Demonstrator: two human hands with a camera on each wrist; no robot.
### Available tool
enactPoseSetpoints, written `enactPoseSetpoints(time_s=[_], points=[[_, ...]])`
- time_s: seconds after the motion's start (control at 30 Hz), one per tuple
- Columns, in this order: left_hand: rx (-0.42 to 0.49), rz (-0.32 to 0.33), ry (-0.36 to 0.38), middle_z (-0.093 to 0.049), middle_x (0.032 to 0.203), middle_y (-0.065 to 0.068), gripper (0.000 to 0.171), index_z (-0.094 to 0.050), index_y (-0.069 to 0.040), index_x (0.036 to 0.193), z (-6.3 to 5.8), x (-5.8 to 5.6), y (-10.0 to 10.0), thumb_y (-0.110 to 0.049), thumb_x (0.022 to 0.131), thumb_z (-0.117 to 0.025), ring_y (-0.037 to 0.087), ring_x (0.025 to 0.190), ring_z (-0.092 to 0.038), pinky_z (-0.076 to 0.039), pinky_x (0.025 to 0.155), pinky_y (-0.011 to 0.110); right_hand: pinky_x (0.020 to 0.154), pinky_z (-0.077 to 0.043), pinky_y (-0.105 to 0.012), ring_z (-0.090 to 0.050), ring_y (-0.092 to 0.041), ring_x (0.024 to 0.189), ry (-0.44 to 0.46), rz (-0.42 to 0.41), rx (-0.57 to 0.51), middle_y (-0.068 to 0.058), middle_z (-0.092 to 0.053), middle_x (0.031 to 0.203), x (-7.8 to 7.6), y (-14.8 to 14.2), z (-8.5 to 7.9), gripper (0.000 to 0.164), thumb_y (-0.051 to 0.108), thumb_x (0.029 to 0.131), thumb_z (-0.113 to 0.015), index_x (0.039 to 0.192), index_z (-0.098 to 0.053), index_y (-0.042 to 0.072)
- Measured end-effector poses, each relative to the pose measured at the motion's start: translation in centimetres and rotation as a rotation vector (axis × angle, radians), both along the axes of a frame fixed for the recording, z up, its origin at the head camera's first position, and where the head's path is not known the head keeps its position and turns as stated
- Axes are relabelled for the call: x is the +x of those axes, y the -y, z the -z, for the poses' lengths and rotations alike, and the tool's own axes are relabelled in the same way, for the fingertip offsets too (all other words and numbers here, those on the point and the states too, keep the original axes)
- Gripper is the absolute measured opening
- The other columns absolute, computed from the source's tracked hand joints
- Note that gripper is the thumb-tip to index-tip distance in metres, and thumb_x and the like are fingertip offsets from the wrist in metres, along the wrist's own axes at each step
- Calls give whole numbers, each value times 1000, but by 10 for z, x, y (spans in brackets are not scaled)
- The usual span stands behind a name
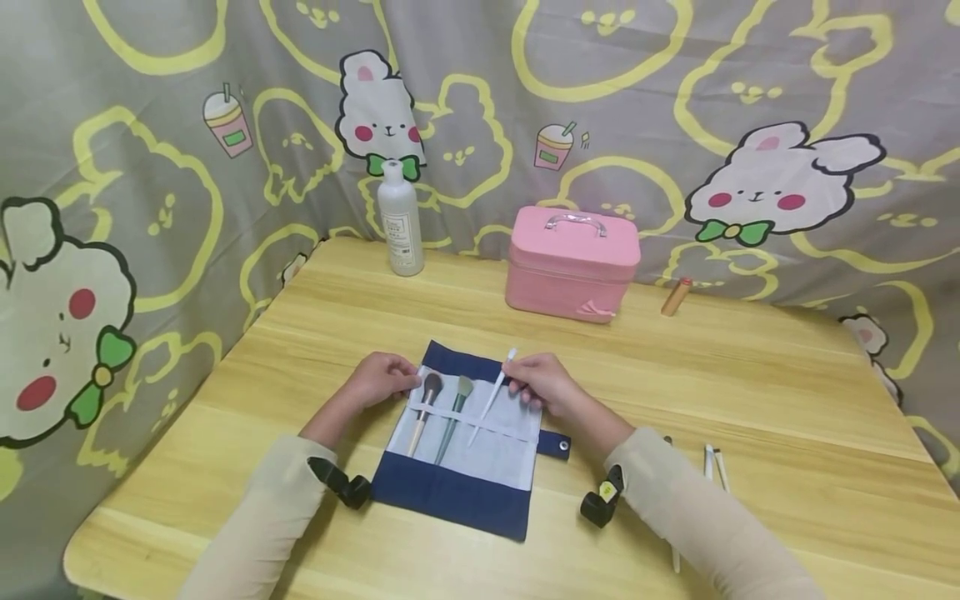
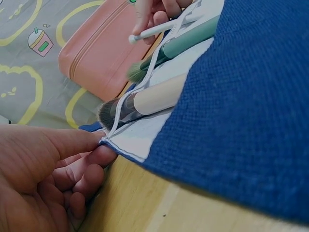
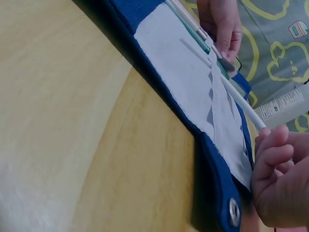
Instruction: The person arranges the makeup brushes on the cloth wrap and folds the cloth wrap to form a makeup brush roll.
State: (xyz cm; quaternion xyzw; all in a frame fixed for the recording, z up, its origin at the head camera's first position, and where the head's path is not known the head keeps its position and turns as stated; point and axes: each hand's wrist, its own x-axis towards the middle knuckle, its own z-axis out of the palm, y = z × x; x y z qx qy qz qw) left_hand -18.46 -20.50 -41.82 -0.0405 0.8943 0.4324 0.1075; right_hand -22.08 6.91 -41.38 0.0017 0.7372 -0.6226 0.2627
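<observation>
A navy makeup brush roll (image 1: pixel 456 500) with a pale lining lies unfolded on the wooden table. My left hand (image 1: pixel 378 379) pinches its left edge between thumb and finger, as the left wrist view shows. My right hand (image 1: pixel 546 382) holds a slim white makeup brush (image 3: pixel 239 99) near its upper end. That brush slants across the lining, its lower part passing by the white elastic band (image 1: pixel 510 432). Left of it, a dark-haired brush with a beige handle (image 2: pixel 157 99) and a green brush (image 2: pixel 190 39) sit under the band, handle ends inside the navy pocket.
A snap strap (image 1: pixel 553 445) sticks out at the roll's right side. More brushes (image 1: pixel 708 462) lie by my right forearm, which partly hides them. Toward the back stand a white bottle (image 1: pixel 401 221), a pink case (image 1: pixel 570 271) and a small brown-orange tube (image 1: pixel 677 297).
</observation>
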Motion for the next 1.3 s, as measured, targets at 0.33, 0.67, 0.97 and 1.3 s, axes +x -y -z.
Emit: enactPoseSetpoints(time_s=[0.33,0.67,0.97,1.3], points=[[0,7,-10,-63,70,3,20,-66,0,95,2,-1,1,-17,85,-67,16,63,-57,-45,58,28,35,-25,-21,-33,-8,37,-88,-132,166,-2,-49,51,10,12,1,23,22,86,-66,74,-64,2],[1,7,-20,-63,69,3,18,-66,-1,94,4,-1,1,-16,85,-67,15,62,-57,-45,58,28,36,-24,-22,-31,-10,38,-154,-184,344,0,-44,47,20,23,0,33,28,81,-71,59,-60,6],[31,-2,-39,-61,67,3,16,-66,1,92,4,1,0,-13,83,-68,15,60,-56,-44,56,27,38,-23,-24,-28,-11,38,-246,-288,422,2,-38,42,26,26,-2,37,31,79,-72,54,-59,8],[26,-4,-35,-62,67,3,16,-66,0,93,4,0,-1,-13,84,-68,15,60,-56,-45,56,27,38,-24,-23,-27,-9,36,-262,-298,425,4,-37,39,33,31,-3,36,27,78,-74,51,-58,8]])
